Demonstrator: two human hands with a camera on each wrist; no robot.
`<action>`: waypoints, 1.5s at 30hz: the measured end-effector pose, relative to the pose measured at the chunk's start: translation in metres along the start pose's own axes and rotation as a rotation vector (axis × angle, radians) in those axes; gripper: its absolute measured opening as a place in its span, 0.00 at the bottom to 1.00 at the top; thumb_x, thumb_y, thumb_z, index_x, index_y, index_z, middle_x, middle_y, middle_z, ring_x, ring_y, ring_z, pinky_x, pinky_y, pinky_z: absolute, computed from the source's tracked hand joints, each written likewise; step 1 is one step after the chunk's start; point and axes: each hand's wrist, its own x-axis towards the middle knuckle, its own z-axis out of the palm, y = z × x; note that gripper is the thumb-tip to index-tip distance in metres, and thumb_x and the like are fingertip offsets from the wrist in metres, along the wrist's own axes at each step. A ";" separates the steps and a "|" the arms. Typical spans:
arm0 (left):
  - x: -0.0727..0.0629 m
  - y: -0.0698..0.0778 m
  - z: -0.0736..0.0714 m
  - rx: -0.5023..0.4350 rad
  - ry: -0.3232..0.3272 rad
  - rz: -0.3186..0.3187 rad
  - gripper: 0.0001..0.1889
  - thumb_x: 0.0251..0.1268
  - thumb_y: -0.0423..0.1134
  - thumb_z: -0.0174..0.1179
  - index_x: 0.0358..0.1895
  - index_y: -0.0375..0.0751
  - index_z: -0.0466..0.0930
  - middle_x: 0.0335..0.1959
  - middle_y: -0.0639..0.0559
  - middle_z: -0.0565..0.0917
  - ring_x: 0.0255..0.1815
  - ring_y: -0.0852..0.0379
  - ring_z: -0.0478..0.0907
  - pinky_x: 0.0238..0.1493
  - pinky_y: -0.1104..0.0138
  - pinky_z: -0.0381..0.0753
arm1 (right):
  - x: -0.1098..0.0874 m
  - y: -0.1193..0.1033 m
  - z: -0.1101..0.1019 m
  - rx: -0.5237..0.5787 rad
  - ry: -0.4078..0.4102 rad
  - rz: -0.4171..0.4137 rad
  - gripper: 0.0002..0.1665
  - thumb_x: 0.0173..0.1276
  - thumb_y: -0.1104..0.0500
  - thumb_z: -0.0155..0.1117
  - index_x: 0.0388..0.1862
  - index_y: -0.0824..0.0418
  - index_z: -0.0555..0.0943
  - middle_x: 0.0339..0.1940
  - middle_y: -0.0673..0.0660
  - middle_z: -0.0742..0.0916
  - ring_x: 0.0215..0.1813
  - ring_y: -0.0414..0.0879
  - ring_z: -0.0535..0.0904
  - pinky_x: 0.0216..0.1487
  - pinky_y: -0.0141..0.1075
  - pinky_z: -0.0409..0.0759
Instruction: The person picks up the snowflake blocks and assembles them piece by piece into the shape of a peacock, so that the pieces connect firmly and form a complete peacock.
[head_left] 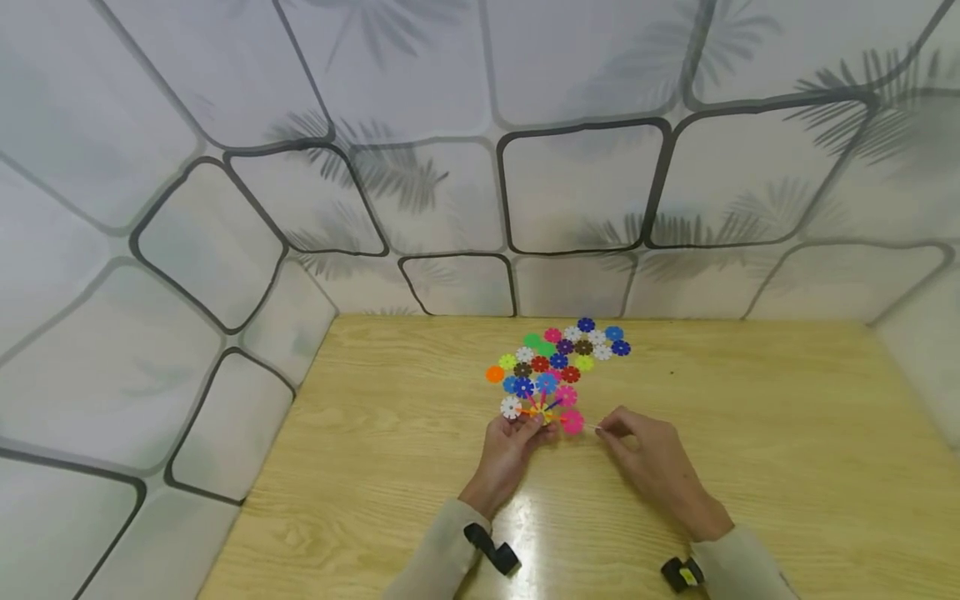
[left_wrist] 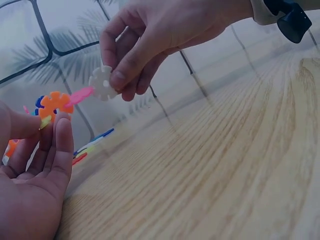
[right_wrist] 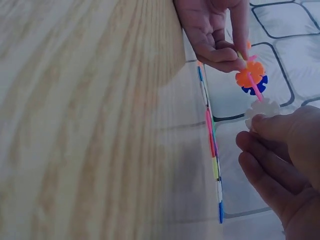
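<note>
My left hand [head_left: 504, 457] pinches the yellow notched disc [left_wrist: 45, 121] at the middle of a small cluster of interlocking plastic snowflake discs. An orange disc [left_wrist: 54, 104] stands out from that cluster, and a pink disc [head_left: 572, 422] is slotted to it on the right. Between thumb and fingers my right hand [head_left: 660, 462] holds a white notched disc [left_wrist: 101, 84]. Its edge meets the outer edge of the pink disc; how deep the slots engage cannot be made out. Both hands hold the pieces above the wooden table.
Behind the cluster, many loose discs lie flat on the wooden table [head_left: 787, 433], among them a red disc [head_left: 540, 364], an orange disc [head_left: 495, 374] and a blue disc [head_left: 620, 347]. A patterned wall [head_left: 585, 187] borders the table at the back and left.
</note>
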 end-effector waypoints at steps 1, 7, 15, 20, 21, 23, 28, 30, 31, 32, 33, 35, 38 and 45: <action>0.000 0.000 0.000 0.001 0.001 0.001 0.09 0.83 0.25 0.55 0.41 0.41 0.79 0.35 0.54 0.92 0.42 0.59 0.93 0.56 0.64 0.92 | 0.001 -0.001 0.000 -0.004 0.007 -0.001 0.12 0.65 0.69 0.81 0.40 0.54 0.88 0.37 0.49 0.95 0.39 0.42 0.92 0.46 0.41 0.93; 0.000 -0.001 -0.001 0.019 0.015 0.002 0.07 0.80 0.23 0.57 0.43 0.37 0.81 0.35 0.52 0.92 0.41 0.58 0.93 0.56 0.64 0.92 | 0.002 -0.007 -0.003 0.016 0.026 -0.006 0.13 0.64 0.70 0.81 0.40 0.55 0.88 0.37 0.50 0.95 0.39 0.43 0.93 0.46 0.41 0.93; -0.001 -0.002 -0.002 0.064 0.002 -0.001 0.06 0.80 0.23 0.57 0.44 0.37 0.80 0.34 0.53 0.91 0.39 0.59 0.93 0.56 0.65 0.92 | 0.002 -0.004 -0.001 0.001 0.030 -0.040 0.12 0.65 0.70 0.80 0.40 0.55 0.89 0.37 0.50 0.95 0.39 0.42 0.93 0.45 0.41 0.93; -0.002 0.000 -0.001 0.092 0.024 0.017 0.05 0.79 0.22 0.59 0.50 0.31 0.80 0.36 0.52 0.91 0.39 0.59 0.92 0.54 0.66 0.92 | 0.004 -0.002 0.002 -0.087 0.022 -0.163 0.12 0.63 0.71 0.80 0.40 0.57 0.90 0.38 0.51 0.95 0.40 0.45 0.93 0.45 0.42 0.93; -0.002 0.001 0.000 0.108 0.033 0.024 0.05 0.78 0.23 0.59 0.51 0.30 0.80 0.35 0.53 0.91 0.39 0.59 0.92 0.54 0.66 0.92 | 0.004 -0.002 0.003 -0.095 0.019 -0.187 0.12 0.63 0.72 0.80 0.40 0.57 0.90 0.38 0.52 0.95 0.41 0.46 0.93 0.45 0.42 0.93; -0.003 0.001 0.001 0.144 0.051 0.038 0.05 0.78 0.23 0.60 0.51 0.29 0.80 0.35 0.53 0.91 0.38 0.60 0.92 0.52 0.68 0.92 | 0.003 -0.003 0.005 -0.087 0.014 -0.205 0.12 0.62 0.72 0.80 0.40 0.58 0.90 0.38 0.52 0.95 0.40 0.46 0.93 0.44 0.40 0.93; -0.002 -0.001 0.002 0.115 0.074 0.032 0.04 0.78 0.23 0.59 0.46 0.33 0.79 0.32 0.54 0.91 0.36 0.61 0.92 0.52 0.68 0.92 | -0.001 -0.005 0.008 0.039 0.019 -0.098 0.12 0.64 0.71 0.80 0.40 0.57 0.90 0.37 0.51 0.95 0.39 0.44 0.93 0.44 0.38 0.93; -0.001 -0.003 0.001 0.065 0.065 0.032 0.05 0.78 0.23 0.59 0.45 0.36 0.79 0.34 0.54 0.90 0.37 0.61 0.91 0.53 0.67 0.92 | 0.001 -0.004 0.006 0.069 -0.006 -0.045 0.11 0.67 0.68 0.79 0.45 0.57 0.90 0.40 0.51 0.96 0.42 0.44 0.93 0.48 0.39 0.93; -0.001 -0.004 0.001 0.040 0.060 0.031 0.06 0.79 0.23 0.59 0.44 0.37 0.78 0.34 0.53 0.90 0.38 0.60 0.92 0.53 0.67 0.92 | 0.004 -0.002 0.004 0.075 -0.029 -0.017 0.12 0.69 0.67 0.79 0.48 0.58 0.90 0.43 0.51 0.96 0.44 0.45 0.93 0.50 0.40 0.93; -0.001 -0.004 0.000 0.018 0.054 0.031 0.06 0.79 0.24 0.59 0.44 0.39 0.78 0.35 0.53 0.90 0.39 0.59 0.92 0.54 0.66 0.92 | 0.008 0.000 0.002 0.079 -0.059 0.009 0.13 0.70 0.66 0.78 0.52 0.59 0.89 0.46 0.53 0.95 0.47 0.46 0.93 0.52 0.42 0.93; -0.001 -0.004 0.000 -0.001 0.047 0.032 0.06 0.79 0.25 0.59 0.45 0.40 0.78 0.36 0.53 0.90 0.40 0.59 0.92 0.54 0.65 0.92 | 0.013 0.003 -0.001 0.081 -0.098 0.044 0.16 0.72 0.65 0.77 0.56 0.60 0.88 0.49 0.54 0.94 0.50 0.48 0.92 0.55 0.44 0.93; 0.000 -0.005 -0.001 -0.027 0.032 0.034 0.05 0.80 0.26 0.60 0.48 0.40 0.79 0.38 0.53 0.91 0.42 0.58 0.92 0.55 0.64 0.92 | 0.028 0.011 -0.008 0.049 -0.173 0.104 0.23 0.75 0.64 0.73 0.67 0.64 0.82 0.57 0.58 0.91 0.57 0.54 0.89 0.60 0.51 0.90; 0.000 -0.005 -0.002 -0.041 0.017 0.032 0.08 0.81 0.28 0.60 0.56 0.41 0.79 0.42 0.53 0.93 0.45 0.57 0.93 0.56 0.63 0.92 | 0.057 0.027 -0.014 -0.054 -0.249 0.184 0.34 0.79 0.62 0.66 0.79 0.69 0.71 0.70 0.71 0.80 0.69 0.68 0.79 0.69 0.64 0.83; 0.000 -0.002 -0.002 -0.041 0.017 0.029 0.13 0.83 0.28 0.58 0.63 0.37 0.76 0.45 0.53 0.92 0.47 0.56 0.93 0.56 0.62 0.92 | 0.099 0.062 -0.009 -0.259 -0.308 0.282 0.30 0.83 0.56 0.62 0.72 0.77 0.74 0.72 0.80 0.76 0.71 0.78 0.71 0.70 0.70 0.77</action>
